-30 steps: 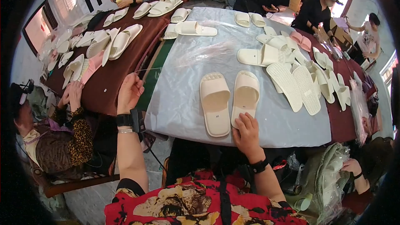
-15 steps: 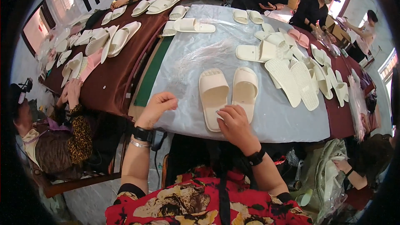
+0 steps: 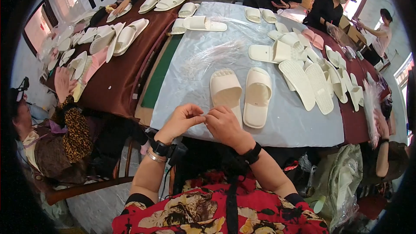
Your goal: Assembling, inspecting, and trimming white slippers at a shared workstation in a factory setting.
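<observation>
My left hand [image 3: 182, 120] and my right hand [image 3: 226, 124] meet above the table's near edge. Their fingertips are pinched together; anything between them is too small to make out. Just beyond stands a pair of cream slide slippers, toes pointing away from me. My right hand overlaps the heel end of the left slipper [image 3: 226, 90]. The right slipper [image 3: 256, 104] lies beside it, apart from my hand. Both rest on the pale grey plastic cover [image 3: 190, 91] of the table.
Thin clear plastic bags [image 3: 216, 56] lie beyond my left hand. A heap of cream slippers [image 3: 299, 82] covers the right side, with pink slippers [image 3: 313, 38] behind. On the left, a brown-covered table [image 3: 113, 84] carries more slippers. A co-worker's hand [image 3: 64, 82] touches slippers there; other people surround the tables.
My right hand has left the slipper's heel and moved left. My left hand has moved right to meet it. The co-worker at left has shifted a hand along the slippers.
</observation>
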`<act>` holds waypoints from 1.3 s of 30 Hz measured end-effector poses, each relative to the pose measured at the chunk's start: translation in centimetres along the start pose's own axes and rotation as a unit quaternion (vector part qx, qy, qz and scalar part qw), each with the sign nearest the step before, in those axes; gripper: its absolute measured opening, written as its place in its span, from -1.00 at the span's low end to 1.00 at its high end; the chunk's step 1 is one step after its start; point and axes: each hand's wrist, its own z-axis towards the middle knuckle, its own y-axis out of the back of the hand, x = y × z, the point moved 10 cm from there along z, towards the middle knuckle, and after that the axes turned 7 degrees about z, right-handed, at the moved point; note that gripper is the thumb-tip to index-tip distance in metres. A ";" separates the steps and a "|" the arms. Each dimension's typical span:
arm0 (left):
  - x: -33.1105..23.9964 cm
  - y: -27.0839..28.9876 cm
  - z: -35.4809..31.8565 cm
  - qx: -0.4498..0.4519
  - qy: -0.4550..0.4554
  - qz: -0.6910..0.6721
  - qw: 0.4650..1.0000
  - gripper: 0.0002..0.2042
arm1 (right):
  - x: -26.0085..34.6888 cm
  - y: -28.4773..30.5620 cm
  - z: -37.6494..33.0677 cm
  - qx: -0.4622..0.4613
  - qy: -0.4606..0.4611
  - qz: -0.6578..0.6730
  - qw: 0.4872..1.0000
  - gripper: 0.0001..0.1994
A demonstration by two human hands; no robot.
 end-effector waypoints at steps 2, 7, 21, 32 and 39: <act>0.0 0.8 0.2 -0.015 -0.015 0.018 1.000 -0.85 | 0.1 0.6 -0.1 -0.006 -0.004 0.009 1.000 -0.93; -0.4 1.2 0.5 -0.025 -0.025 0.027 0.999 -0.87 | -0.4 2.7 -0.6 -0.054 -0.012 0.029 0.998 -0.91; -0.1 1.6 -0.1 -0.030 -0.010 0.000 0.999 -0.94 | -1.9 3.3 -1.9 -0.085 -0.042 0.018 0.995 -0.86; 0.1 0.3 -0.6 0.005 -0.004 0.028 1.000 -0.93 | 0.1 2.1 -0.8 -0.075 -0.007 0.039 0.996 -0.75; 0.8 -0.2 0.0 0.020 0.009 0.048 0.999 -0.92 | 0.5 3.2 -0.5 -0.109 -0.038 0.063 0.991 -0.85</act>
